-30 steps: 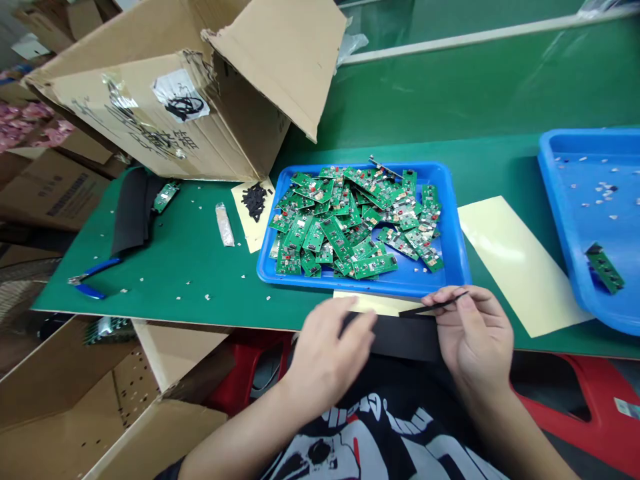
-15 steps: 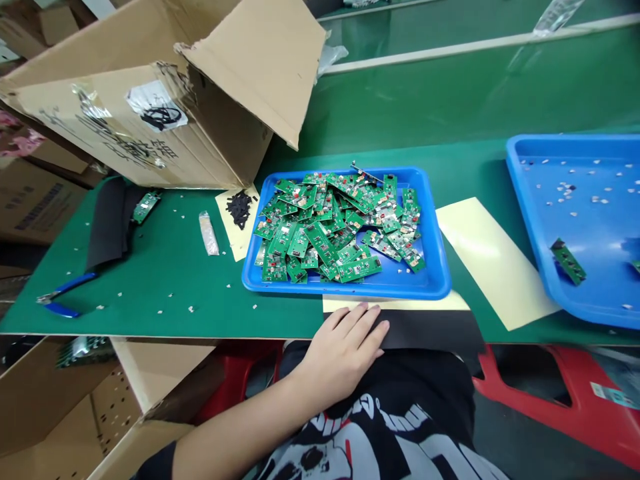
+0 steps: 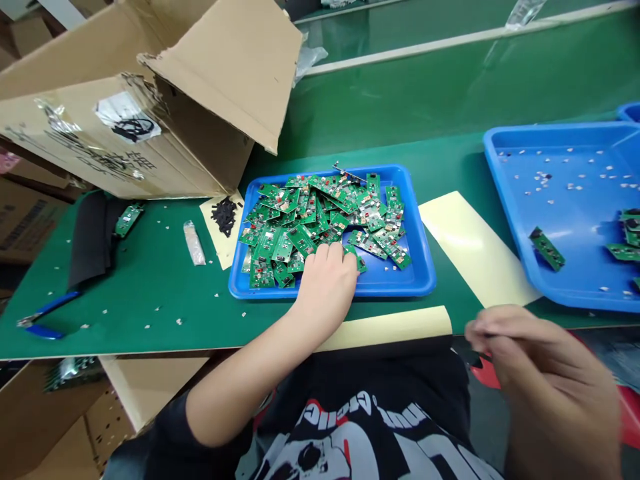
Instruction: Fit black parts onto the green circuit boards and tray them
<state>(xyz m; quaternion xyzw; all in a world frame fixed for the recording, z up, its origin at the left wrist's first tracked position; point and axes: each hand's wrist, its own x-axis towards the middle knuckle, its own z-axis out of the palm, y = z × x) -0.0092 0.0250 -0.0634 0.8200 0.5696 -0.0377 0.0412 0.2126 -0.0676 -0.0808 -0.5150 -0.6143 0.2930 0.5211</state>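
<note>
My left hand [image 3: 326,281] reaches into a blue tray [image 3: 423,267] heaped with small green circuit boards [image 3: 320,217]. Its fingers are curled onto the boards at the tray's front edge; what they grip is hidden. My right hand [image 3: 540,373] is low at the right, off the table edge and blurred by motion, fingers pinched together on something dark and thin that I cannot make out. A pale yellow strip [image 3: 395,325] lies along the table edge between the hands.
A second blue tray [image 3: 505,180] at the right holds a few boards. A yellow sheet [image 3: 470,247] lies between the trays. An open cardboard box [image 3: 150,100] stands at the back left. Black foam [image 3: 90,233], blue pliers [image 3: 43,319] and a small packet [image 3: 193,243] lie on the green mat.
My left hand moved from the black strip at the table edge up into the tray of boards. My right hand came back into view at the lower right. The camera shifted right.
</note>
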